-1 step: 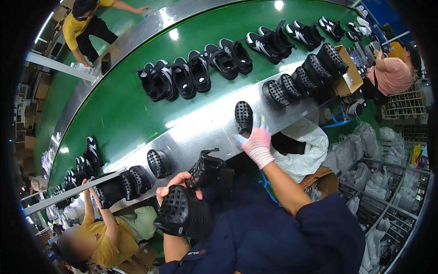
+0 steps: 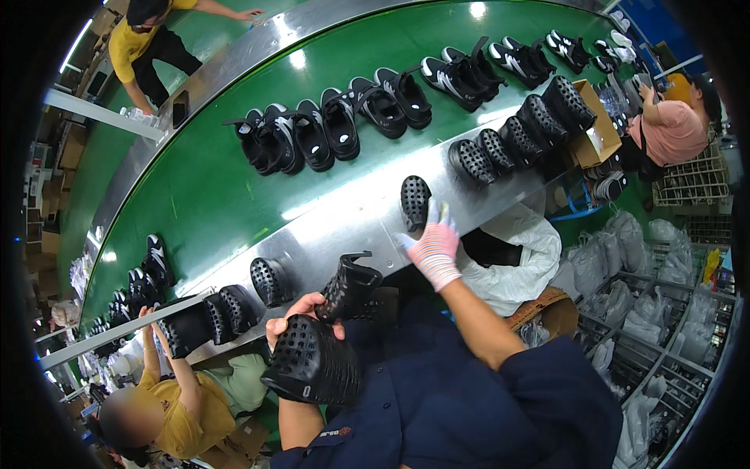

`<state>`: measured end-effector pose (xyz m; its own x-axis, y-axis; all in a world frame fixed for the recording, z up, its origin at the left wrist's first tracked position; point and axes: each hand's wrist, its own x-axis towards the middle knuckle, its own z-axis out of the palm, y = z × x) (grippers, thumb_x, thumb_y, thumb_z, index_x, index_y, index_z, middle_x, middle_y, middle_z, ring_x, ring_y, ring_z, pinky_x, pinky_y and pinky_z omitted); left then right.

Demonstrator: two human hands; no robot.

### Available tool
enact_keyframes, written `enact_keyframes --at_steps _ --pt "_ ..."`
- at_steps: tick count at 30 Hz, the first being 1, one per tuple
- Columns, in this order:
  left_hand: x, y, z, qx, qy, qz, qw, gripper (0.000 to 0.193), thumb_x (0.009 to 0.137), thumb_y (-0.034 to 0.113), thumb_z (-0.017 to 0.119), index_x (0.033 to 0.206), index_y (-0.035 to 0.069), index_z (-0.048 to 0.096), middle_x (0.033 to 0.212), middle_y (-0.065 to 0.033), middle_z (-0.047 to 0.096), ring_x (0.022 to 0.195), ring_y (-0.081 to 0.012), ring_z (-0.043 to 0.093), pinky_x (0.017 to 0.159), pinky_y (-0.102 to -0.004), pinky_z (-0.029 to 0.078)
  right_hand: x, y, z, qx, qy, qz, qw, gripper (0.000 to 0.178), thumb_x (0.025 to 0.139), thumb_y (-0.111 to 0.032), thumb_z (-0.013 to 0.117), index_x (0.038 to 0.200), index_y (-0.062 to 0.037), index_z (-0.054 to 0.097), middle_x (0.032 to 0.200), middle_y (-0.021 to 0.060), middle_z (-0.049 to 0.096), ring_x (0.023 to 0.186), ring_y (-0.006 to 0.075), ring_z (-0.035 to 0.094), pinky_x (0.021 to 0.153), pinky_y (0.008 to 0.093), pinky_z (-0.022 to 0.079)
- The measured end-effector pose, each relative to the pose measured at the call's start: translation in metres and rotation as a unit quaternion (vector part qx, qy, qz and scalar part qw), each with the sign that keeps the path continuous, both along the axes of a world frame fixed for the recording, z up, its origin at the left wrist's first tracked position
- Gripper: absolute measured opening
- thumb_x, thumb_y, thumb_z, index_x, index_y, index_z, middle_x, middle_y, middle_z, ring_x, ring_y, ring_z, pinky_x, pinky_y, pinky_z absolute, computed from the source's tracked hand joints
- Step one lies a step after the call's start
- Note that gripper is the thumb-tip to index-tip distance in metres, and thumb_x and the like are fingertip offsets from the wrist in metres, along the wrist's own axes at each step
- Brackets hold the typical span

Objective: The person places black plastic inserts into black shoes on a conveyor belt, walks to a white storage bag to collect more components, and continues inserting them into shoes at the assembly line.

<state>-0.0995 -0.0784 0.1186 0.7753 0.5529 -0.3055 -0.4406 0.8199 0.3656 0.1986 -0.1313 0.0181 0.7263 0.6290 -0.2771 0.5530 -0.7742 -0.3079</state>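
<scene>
My left hand (image 2: 301, 303) is bare and closed around a stack of nested black plastic shoe inserts (image 2: 308, 352) dotted with round holes. A second black perforated insert (image 2: 351, 289), with a hooked tip, stands up from the same grip; where the fingers pass behind the pieces is hidden. In a striped, pink-and-white glove, my right hand (image 2: 434, 248) has its fingers apart. Its fingertips are right beside a black perforated insert (image 2: 415, 200) lying on the metal ledge (image 2: 344, 227); whether they touch it I cannot tell.
Pairs of black-and-white shoes (image 2: 340, 121) line the green belt (image 2: 203, 203). More insert stacks (image 2: 519, 137) stand along the ledge at right, others (image 2: 269, 280) at left. A white plastic bag (image 2: 523, 266) hangs below. Co-workers (image 2: 183, 406) are nearby; wire racks (image 2: 664, 336) hold bagged goods.
My right hand has shifted slightly to the left beside the insert on the ledge. My left hand keeps its hold with almost no movement.
</scene>
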Motion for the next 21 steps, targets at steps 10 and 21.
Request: enact_keyframes --at_steps 10,21 --pt "0.020 0.049 -0.011 0.001 -0.021 -0.049 0.999 0.079 0.087 0.054 0.054 0.144 -0.001 0.050 0.108 -0.0354 0.067 0.093 -0.0418 0.071 0.079 -0.0453 0.060 0.024 0.029 -0.034 0.063 -0.005 -0.062 0.996 0.092 0.072 -0.031 0.081 0.153 -0.0107 0.042 0.139 0.0234 0.057 0.119 0.0420 0.059 0.104 0.0502 0.048" --pt "0.060 0.120 -0.045 -0.035 0.021 -0.162 0.986 0.080 0.086 0.058 0.046 0.143 0.002 0.050 0.099 -0.0325 0.068 0.083 -0.0409 0.069 0.073 -0.0459 0.059 0.062 -0.035 0.022 0.319 0.116 -0.088 0.936 0.077 0.069 -0.021 0.084 0.137 0.0028 0.056 0.110 0.0206 0.072 0.104 0.0290 0.070 0.098 0.0385 0.053"
